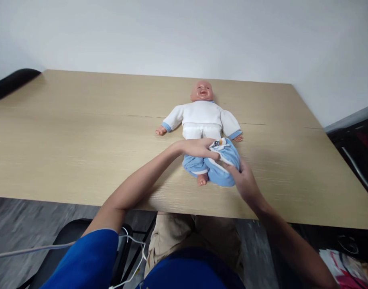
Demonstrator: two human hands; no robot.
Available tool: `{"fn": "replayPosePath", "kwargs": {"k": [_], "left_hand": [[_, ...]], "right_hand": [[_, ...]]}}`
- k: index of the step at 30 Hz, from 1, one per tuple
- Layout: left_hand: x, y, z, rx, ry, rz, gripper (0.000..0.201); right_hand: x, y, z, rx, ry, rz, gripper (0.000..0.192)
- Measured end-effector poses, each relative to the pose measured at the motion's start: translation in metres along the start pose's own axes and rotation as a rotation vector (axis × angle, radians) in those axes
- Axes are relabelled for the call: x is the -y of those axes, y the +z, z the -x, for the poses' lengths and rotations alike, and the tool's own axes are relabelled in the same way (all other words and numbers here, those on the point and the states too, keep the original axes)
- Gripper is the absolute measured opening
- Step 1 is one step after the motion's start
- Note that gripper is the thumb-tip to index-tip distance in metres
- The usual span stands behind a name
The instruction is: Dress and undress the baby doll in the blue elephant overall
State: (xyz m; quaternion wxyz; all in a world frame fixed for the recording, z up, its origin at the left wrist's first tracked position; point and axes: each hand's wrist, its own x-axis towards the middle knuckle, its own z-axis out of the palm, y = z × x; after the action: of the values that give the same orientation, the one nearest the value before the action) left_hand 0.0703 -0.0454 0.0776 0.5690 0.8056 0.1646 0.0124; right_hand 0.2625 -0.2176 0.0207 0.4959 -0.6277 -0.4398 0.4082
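Observation:
A baby doll [202, 112] lies face up on the table, its head at the far side and its feet toward me. It wears a white top with blue cuffs, and one bare foot sticks out of a blue leg with white trim. My left hand [200, 148] reaches across the doll's legs, fingers closed on the edge of a light blue cloth garment [221, 176] with white trim and a small printed patch. From the right, my right hand [245, 180] grips the same garment, thumb at its opening. The garment covers the doll's other foot.
The wooden table [81, 152] has thin seams and meets a pale wall behind. A black chair [69, 241] with a white cable stands below the front edge at left. Dark objects and a plastic bag [349, 269] are at the right.

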Motion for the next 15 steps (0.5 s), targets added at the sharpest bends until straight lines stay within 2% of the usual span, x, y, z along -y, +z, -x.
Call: {"fn": "replayPosePath", "kwargs": {"k": [3,6,8,11,15], "left_hand": [[-0.001,0.006,0.001,0.071,0.041,-0.103,0.038],[-0.002,0.012,0.002,0.070,0.059,-0.234,0.037],[-0.005,0.016,0.004,0.051,0.025,-0.326,0.036],[-0.014,0.021,0.007,0.005,-0.121,-0.512,0.037],[-0.026,0.030,0.012,-0.039,-0.295,-0.736,0.044]], "right_hand": [[-0.001,0.015,0.044,-0.021,0.003,0.054,0.043],[-0.002,0.028,0.065,-0.092,-0.007,0.048,0.044],[-0.003,0.031,0.066,-0.148,-0.042,0.103,0.043],[-0.008,0.025,0.060,-0.226,-0.087,0.248,0.043],[-0.019,0.016,0.059,-0.212,-0.058,0.296,0.045]]}}
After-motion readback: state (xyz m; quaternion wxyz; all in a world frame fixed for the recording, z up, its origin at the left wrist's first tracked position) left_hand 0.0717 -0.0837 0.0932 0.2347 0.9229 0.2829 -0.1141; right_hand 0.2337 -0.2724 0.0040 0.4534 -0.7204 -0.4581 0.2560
